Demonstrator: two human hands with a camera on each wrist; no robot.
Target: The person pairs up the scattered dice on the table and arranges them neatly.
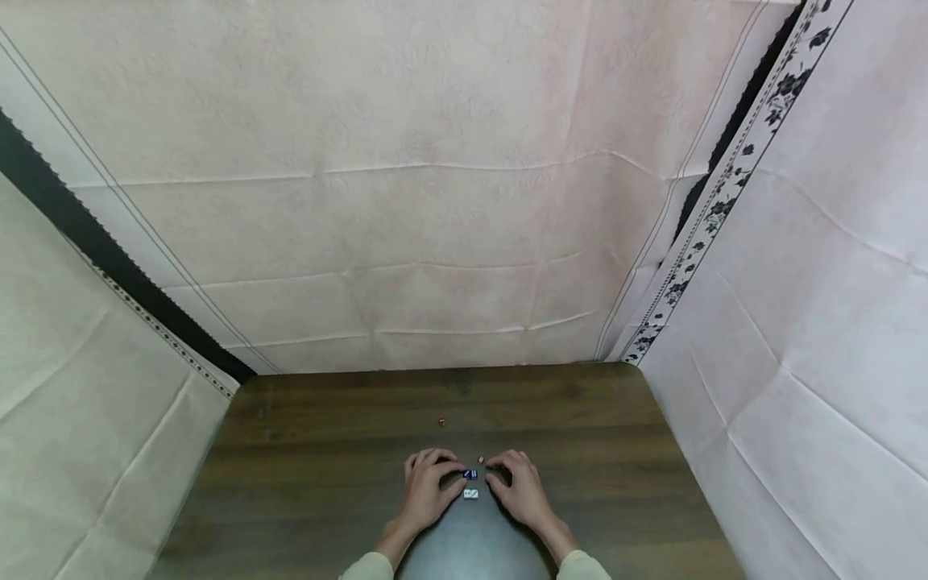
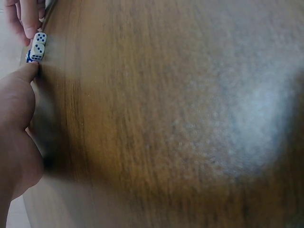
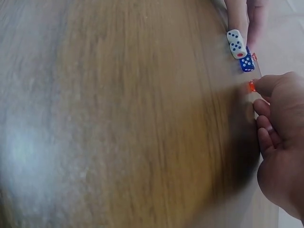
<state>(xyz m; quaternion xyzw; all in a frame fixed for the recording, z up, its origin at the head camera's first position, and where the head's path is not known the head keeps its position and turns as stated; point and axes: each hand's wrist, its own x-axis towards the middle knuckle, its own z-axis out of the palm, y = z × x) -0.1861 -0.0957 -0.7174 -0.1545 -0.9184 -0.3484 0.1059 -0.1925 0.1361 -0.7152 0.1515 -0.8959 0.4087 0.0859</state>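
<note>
Red die lies at ten o'clock from our right grip, the nearer hand, thumb and forefinger spread; whether our left grip pinches the blue dice, we cannot tell.

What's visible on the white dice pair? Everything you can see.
The white dice are two small, round-cornered cubes with a plastic look. The pips are mostly dark blue, with a red spot on one die in the right wrist view. They sit close side by side on the wooden tabletop, between the left hand and right hand, on the person's side of the blue dice. In the head view neither hand seems to touch them.
</note>
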